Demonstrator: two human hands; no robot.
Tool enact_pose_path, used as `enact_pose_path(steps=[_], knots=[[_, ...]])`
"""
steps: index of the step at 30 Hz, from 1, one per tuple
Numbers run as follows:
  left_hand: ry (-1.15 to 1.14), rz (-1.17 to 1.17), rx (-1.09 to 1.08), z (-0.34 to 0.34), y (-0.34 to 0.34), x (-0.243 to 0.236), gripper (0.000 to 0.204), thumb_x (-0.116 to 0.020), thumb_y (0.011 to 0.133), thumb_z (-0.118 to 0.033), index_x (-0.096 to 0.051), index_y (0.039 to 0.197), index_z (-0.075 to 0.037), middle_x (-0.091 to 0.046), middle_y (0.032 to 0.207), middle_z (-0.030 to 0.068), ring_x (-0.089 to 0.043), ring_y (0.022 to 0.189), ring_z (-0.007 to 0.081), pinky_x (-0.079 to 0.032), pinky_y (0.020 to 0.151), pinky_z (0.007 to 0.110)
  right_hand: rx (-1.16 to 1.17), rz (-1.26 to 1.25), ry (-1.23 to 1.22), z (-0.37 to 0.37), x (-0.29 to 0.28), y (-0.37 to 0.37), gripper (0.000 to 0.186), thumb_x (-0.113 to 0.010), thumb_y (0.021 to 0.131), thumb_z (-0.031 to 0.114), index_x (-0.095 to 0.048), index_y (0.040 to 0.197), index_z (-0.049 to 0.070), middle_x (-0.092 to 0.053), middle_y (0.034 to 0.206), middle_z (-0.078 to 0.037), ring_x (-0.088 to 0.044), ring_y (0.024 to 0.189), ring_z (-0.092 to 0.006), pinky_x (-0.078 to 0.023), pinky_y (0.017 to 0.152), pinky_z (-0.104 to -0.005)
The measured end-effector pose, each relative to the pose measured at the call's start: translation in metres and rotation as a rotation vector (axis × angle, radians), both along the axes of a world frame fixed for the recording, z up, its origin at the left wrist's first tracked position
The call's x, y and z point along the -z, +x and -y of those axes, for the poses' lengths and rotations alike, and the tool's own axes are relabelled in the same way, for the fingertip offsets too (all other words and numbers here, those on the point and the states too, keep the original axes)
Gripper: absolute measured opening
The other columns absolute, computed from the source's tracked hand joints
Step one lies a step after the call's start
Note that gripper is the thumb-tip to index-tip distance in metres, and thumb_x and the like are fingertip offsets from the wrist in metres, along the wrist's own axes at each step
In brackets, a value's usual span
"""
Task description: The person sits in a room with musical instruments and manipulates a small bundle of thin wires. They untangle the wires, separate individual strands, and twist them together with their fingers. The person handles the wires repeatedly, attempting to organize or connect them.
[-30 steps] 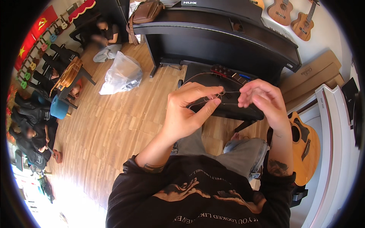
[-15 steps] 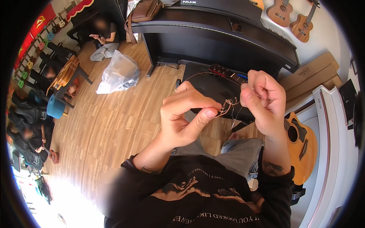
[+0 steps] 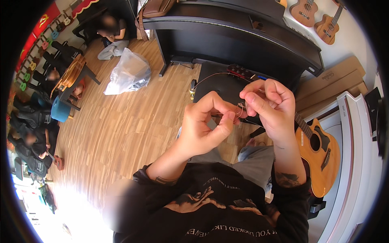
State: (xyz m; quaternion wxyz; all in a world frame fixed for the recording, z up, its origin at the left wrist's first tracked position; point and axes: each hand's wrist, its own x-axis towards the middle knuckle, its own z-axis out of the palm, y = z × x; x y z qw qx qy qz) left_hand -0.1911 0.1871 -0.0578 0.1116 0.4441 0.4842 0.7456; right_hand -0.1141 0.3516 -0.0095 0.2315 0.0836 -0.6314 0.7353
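My left hand (image 3: 202, 125) pinches a thin copper-coloured string (image 3: 240, 108) between thumb and forefinger. Just to its right, my right hand (image 3: 273, 106) has its fingers curled and pressed together at the string's small loops. Part of the string is covered by the fingertips, so how it is wound there is hard to make out. A long arc of copper string (image 3: 210, 75) also curves over the black padded bench (image 3: 214, 90) behind my hands. On that bench lies a dark red headstock with tuning pegs (image 3: 238, 70), and near it a small blue object (image 3: 262, 77).
A black upright piano (image 3: 227, 44) stands beyond the bench. To my right are an acoustic guitar (image 3: 329, 162), flat cardboard boxes (image 3: 336, 83) and a white cabinet-like edge (image 3: 351, 133). A clear plastic bag (image 3: 129, 73) sits on the wooden floor. Other people sit at the left.
My hands have come closer together, the right one moving left and slightly down toward the string's loops. The view has shifted a little, and the far person's arms have moved up.
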Motion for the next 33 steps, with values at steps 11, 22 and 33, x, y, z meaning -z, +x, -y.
enact_pose_path(steps=[11,22,33], knots=[[0.084,0.311,0.271,0.003,-0.012,0.004,0.019,-0.067,0.084,0.006,-0.052,0.081,-0.006,-0.062,0.091,0.0122,-0.058,0.083,0.0146,-0.046,0.072,0.026,-0.265,0.034,-0.117,-0.006,0.011,0.009,0.028,-0.060,0.088,-0.007,-0.040,0.078,0.010,-0.058,0.096,-0.011,-0.052,0.075,-0.0092,-0.041,0.063,-0.0223],[-0.051,0.223,0.040,0.000,-0.008,0.008,0.016,-0.073,0.081,0.004,-0.063,0.088,-0.005,-0.059,0.074,-0.0052,-0.038,0.056,-0.0039,-0.026,0.048,0.017,-0.253,0.016,-0.213,-0.002,0.012,0.014,0.027,-0.055,0.093,-0.002,-0.058,0.120,-0.006,-0.052,0.086,-0.004,-0.048,0.069,-0.0093,-0.037,0.058,-0.0225],[-0.198,-0.068,-0.145,0.000,-0.003,0.010,0.016,-0.071,0.078,0.011,-0.068,0.088,0.000,-0.068,0.085,0.0014,-0.040,0.059,-0.0012,-0.031,0.052,0.016,-0.200,0.033,-0.063,-0.010,0.020,0.015,0.027,-0.057,0.091,-0.002,-0.059,0.118,-0.006,-0.048,0.078,0.001,-0.045,0.067,-0.0060,-0.036,0.058,-0.0208]])
